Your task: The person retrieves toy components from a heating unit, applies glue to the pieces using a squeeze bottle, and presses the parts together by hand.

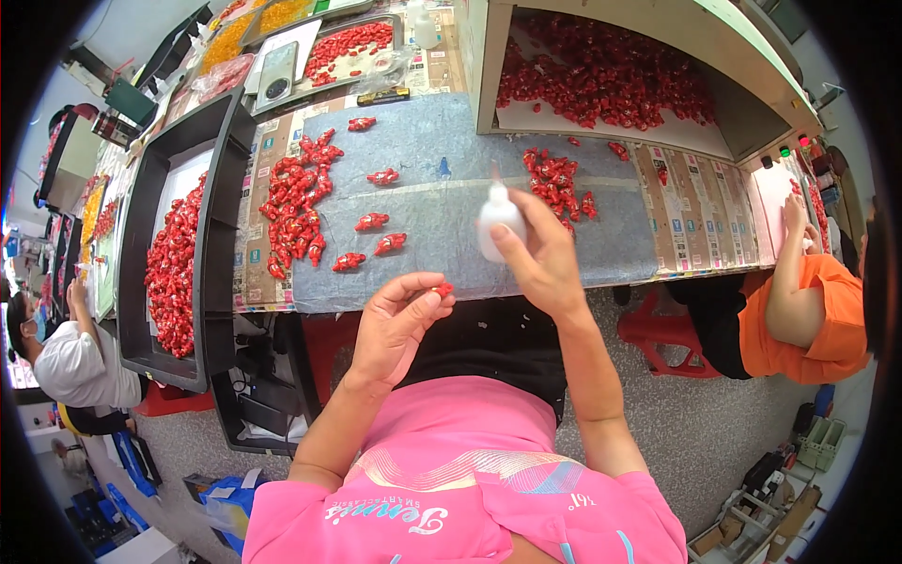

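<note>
Between the thumb and fingers of my left hand is a small red plastic piece, pinched just off the table's front edge. My right hand is wrapped round a white squeeze bottle with a thin nozzle pointing up. The bottle is held above the blue-grey cloth, to the right of my left hand. Several red figures lie spaced apart on the cloth. A larger heap of red figures sits to their left, and a smaller pile of red pieces lies beyond my right hand.
A black tray full of red pieces stands at the left. An open box holding many red pieces rises at the back right. A phone lies near a metal tray. Co-workers sit on both sides; one wears an orange shirt.
</note>
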Demonstrator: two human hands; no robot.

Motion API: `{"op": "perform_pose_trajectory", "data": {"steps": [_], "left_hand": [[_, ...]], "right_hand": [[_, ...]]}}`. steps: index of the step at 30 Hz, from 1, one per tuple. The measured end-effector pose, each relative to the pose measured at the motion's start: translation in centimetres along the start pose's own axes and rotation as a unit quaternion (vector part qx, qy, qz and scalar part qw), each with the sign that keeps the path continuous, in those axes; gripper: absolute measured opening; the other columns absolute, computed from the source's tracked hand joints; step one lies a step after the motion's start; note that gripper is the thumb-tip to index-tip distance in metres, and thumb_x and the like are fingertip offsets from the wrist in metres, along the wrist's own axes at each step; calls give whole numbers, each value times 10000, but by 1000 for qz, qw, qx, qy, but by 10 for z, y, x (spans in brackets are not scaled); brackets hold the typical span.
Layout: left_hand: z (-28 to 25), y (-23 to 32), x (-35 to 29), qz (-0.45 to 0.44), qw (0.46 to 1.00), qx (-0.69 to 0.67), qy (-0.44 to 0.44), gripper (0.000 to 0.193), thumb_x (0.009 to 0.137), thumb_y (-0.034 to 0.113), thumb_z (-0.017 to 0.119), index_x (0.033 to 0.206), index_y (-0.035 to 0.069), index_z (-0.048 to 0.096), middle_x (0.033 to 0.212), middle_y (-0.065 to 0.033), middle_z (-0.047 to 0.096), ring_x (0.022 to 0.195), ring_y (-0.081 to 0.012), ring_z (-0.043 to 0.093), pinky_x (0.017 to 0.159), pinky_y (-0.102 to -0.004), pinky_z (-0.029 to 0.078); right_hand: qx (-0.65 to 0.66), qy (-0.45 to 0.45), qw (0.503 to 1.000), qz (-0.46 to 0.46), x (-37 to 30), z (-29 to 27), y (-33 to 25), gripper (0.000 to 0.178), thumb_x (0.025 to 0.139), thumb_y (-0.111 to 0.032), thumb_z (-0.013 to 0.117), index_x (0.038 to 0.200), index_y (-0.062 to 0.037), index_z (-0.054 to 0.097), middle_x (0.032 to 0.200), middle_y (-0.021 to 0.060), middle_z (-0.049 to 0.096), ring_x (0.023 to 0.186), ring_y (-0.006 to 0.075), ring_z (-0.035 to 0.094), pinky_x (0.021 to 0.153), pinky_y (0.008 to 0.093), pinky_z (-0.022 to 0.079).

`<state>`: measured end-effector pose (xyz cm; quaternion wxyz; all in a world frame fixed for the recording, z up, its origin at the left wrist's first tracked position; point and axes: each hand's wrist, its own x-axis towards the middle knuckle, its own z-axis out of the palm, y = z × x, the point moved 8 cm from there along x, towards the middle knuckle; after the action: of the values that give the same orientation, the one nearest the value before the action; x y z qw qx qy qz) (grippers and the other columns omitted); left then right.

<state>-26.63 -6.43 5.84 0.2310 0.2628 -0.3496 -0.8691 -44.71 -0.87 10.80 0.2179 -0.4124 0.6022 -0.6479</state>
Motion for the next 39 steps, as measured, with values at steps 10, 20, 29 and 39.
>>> {"op": "perform_pose_trajectory", "data": {"steps": [10,20,29,39], "left_hand": [[19,-13,0,-67,993,-82,-56,293,843,-39,612,1130,15,588,1071,-91,624,993,-168,609,903,-297,497],[26,-20,2,-89,985,-124,-76,255,839,-44,617,1072,55,595,1058,-84,624,1007,-180,608,895,-293,514],[29,-23,0,-92,991,-74,-59,235,826,-31,638,1034,63,581,1038,-76,624,977,-191,622,852,-300,531],[26,-23,0,-83,995,-32,-47,248,805,-19,668,1017,69,574,1006,-66,628,913,-177,633,813,-292,535]], "right_hand": [[154,90,977,119,-52,-52,-23,481,746,-119,786,1111,-19,489,951,65,604,814,98,597,640,216,520],[86,82,993,23,-72,-56,-44,414,660,-76,839,968,-22,567,932,44,584,846,110,600,716,231,502],[38,79,996,-7,-76,-55,-50,350,732,-177,800,960,7,609,903,57,571,806,125,588,686,243,476],[22,73,997,19,-75,-53,-41,336,751,-189,786,955,10,608,893,64,587,799,122,583,685,238,466]]}}
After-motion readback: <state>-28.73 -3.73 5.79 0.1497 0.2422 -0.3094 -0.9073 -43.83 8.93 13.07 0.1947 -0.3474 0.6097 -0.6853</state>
